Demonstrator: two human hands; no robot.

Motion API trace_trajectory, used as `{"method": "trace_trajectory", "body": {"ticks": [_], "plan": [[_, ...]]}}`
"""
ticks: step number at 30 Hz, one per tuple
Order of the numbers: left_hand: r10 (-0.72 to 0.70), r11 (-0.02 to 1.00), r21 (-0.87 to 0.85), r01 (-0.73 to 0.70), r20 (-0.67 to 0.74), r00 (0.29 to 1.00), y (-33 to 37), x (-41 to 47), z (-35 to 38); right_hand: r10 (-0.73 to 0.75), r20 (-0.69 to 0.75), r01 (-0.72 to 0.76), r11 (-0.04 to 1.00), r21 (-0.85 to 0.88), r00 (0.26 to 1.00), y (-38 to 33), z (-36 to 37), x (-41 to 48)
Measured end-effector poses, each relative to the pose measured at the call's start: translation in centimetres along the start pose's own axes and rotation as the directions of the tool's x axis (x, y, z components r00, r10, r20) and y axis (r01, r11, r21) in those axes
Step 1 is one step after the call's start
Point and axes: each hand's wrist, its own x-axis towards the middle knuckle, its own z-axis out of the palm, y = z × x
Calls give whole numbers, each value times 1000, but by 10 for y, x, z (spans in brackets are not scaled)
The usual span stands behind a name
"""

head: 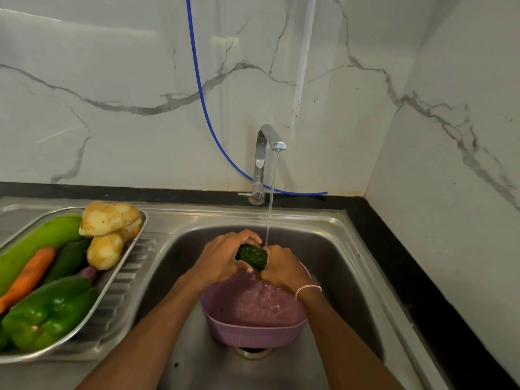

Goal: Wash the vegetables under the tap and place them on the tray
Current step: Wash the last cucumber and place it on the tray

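A mauve plastic colander (253, 333) sits in the steel sink (340, 266), just above the drain (251, 352), with water pooled inside it. Above its far rim both hands meet around a dark green, bumpy-skinned vegetable (251, 257). The left hand (221, 260) curls over its left end and the right hand (284, 268), with a pink thread bracelet (308, 289) at the wrist, grips its right end. The stream of water (271, 198) lands right at the vegetable's far side.

On the drainboard to the left, a steel tray (123, 263) holds a green bell pepper (50, 313), a carrot (31, 274), a small purple vegetable (88, 273), a long pale green gourd (39, 243) and potatoes (108, 218) at the far end.

Behind the sink stands the chrome tap (263, 161), running. A blue hose (202, 91) hangs down the marble wall (112, 66) behind it.
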Motion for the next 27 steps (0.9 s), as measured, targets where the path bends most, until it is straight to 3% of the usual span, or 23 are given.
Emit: {"method": "trace_trajectory", "body": {"ticks": [3,6,9,13,17,21,27], "plan": [[-11,1000,5,11,-6,1000,1,1,0,27,-41,-25,997,67,999,6,0,2],[-76,997,-33,76,16,997,1,1,0,-82,-188,48,983,-177,979,12,0,2],[-148,989,-19,149,48,988,2,3,-2,-221,-230,97,887,-451,948,11,-2,1],[-197,978,-57,201,75,978,3,5,-7,-309,-213,152,828,-541,927,6,-1,0],[-195,935,-277,223,127,973,13,4,-8,-374,-240,159,773,-614,896,-1,0,0],[-117,939,-310,149,119,986,17,4,-7,-308,-305,78,807,-585,901,-3,1,-1],[-97,990,-96,101,47,994,12,1,-7,-146,-240,14,878,-478,960,-2,7,-4]]}}
